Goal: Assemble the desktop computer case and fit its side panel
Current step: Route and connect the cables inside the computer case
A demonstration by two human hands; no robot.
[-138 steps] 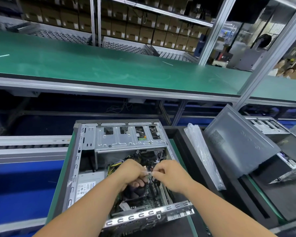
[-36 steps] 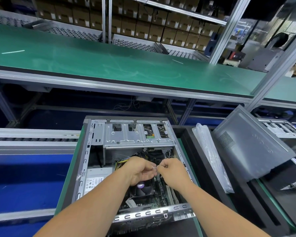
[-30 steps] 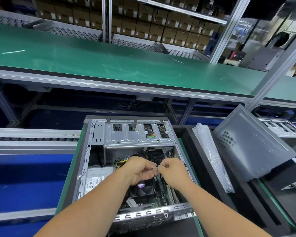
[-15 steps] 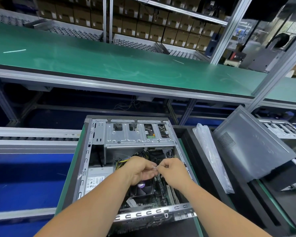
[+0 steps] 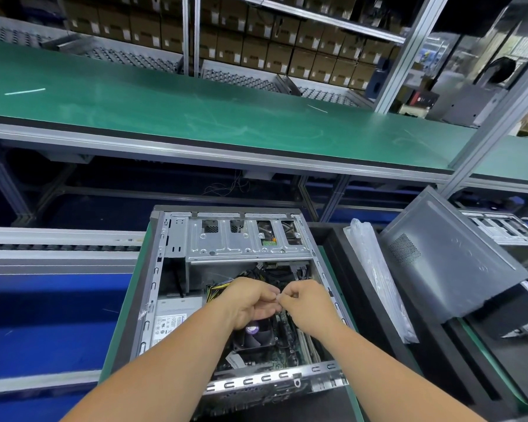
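Green matting covers the long desk (image 5: 195,111) across the back of our station, and behind it shelves carry rows of brown cardboard boxes (image 5: 256,53). Below the desk a roller track (image 5: 58,248) runs off to our left over blue flooring.

Right in front of us the computer case (image 5: 241,239) lies on its side with the open side facing up, resting on a green-edged tray (image 5: 125,312). Inside we see the silver drive cage (image 5: 244,239) at the far end, the power supply (image 5: 174,318) with its white label at the left, and a black cooling fan (image 5: 256,333) with a purple hub near the middle, just under our hands.

We hold both hands over the middle of the case, fingertips meeting. Our left hand (image 5: 250,300) and our right hand (image 5: 305,303) each have their fingers curled, and together they pinch something small and pale (image 5: 278,298) between them; it is too small for us to tell what it is.

To our right the grey side panel (image 5: 445,263) leans tilted, well apart from the case, with a clear plastic bag (image 5: 375,275) lying between the two. Behind the panel another open case (image 5: 500,226) sits further right.
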